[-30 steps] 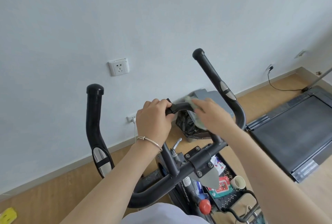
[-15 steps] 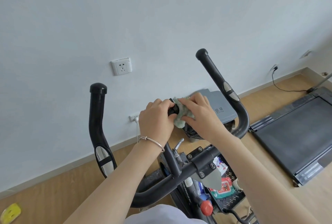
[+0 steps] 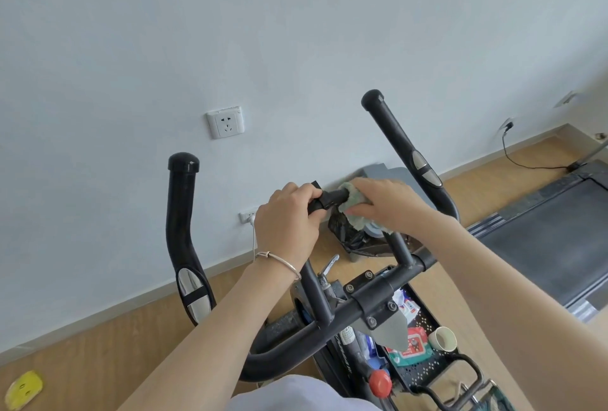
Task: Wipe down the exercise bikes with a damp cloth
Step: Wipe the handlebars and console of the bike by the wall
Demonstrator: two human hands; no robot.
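gripping the middle bar of the bike with left hand, likely to steady it; at its 3 o'clock, squeezing the cloth round that bar with right hand for all-round contact.

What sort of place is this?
Likely a small home gym: an exercise bike, its centre handlebar gripped by the left hand and wiped with a cloth by the right hand, and a treadmill beside it on wooden floor.
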